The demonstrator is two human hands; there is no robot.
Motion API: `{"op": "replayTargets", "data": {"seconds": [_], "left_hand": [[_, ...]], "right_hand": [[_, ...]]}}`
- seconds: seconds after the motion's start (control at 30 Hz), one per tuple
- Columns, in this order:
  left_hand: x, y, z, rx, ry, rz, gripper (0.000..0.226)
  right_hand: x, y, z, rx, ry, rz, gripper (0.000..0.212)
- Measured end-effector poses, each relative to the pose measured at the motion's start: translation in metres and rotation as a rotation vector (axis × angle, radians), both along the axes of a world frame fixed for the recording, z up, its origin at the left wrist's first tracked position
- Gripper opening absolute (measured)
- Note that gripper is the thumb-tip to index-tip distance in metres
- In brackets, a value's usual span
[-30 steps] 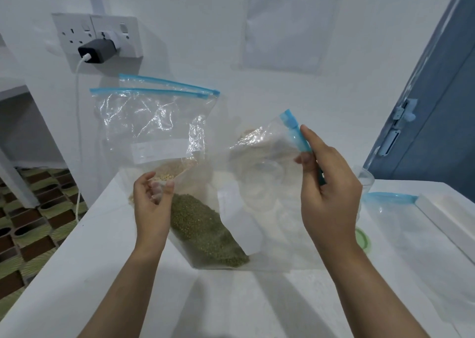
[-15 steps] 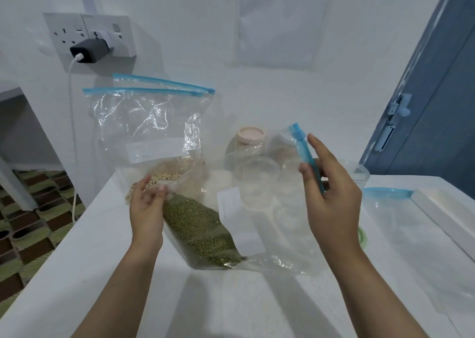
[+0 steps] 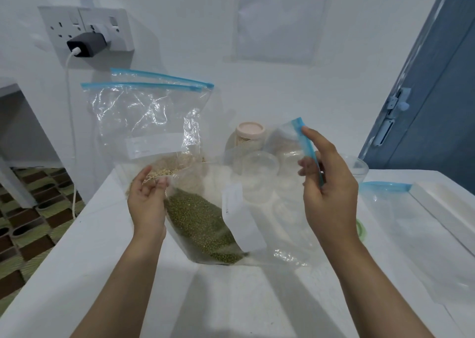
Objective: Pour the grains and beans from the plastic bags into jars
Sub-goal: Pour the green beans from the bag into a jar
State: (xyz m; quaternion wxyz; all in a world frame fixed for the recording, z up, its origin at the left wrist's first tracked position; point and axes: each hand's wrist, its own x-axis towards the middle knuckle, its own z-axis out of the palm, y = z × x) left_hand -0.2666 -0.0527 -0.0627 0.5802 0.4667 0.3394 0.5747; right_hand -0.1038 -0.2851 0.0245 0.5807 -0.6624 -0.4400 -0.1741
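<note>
A clear zip bag of green beans point(image 3: 205, 227) lies tilted on the white table point(image 3: 77, 273) between my hands. My right hand point(image 3: 329, 191) pinches its blue zip strip point(image 3: 307, 147) and holds that end up. My left hand point(image 3: 147, 201) grips the bag's other upper corner. Behind stand two more clear bags point(image 3: 144, 121) with pale grains at the bottom, leaning on the wall. A lidless clear jar point(image 3: 258, 173) and a jar with a pink lid point(image 3: 250, 134) stand behind the bean bag, seen partly through the plastic.
An empty clear zip bag point(image 3: 416, 234) lies flat at the right, beside a white tray point(image 3: 442, 209). A clear cup point(image 3: 358, 168) and a green lid point(image 3: 361, 231) sit behind my right hand. A wall socket with charger point(image 3: 86, 44) is up left. A blue door point(image 3: 424, 93) stands right.
My right hand has lowered the zip end of the bean bag, uncovering the jars behind it. My left hand stayed on the bag's corner.
</note>
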Motion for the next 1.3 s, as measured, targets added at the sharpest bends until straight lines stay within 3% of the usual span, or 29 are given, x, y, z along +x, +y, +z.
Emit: {"op": "replayTargets", "data": {"seconds": [0.13, 0.33, 0.87, 1.3], "left_hand": [[0.005, -0.001, 0.012, 0.04, -0.032, 0.008, 0.04], [0.021, 0.001, 0.043, 0.129, -0.047, 0.004, 0.026], [0.055, 0.008, 0.147, 0.356, -0.086, 0.066, 0.025], [0.071, 0.011, 0.189, 0.458, -0.098, 0.17, 0.028]], "right_hand": [[0.002, -0.006, 0.005, -0.003, -0.078, -0.033, 0.069], [0.008, -0.011, 0.02, -0.007, -0.076, -0.051, 0.036], [0.055, 0.003, 0.088, 0.156, -0.004, 0.015, 0.033], [0.097, 0.017, 0.097, 0.269, 0.076, 0.132, 0.031]]}}
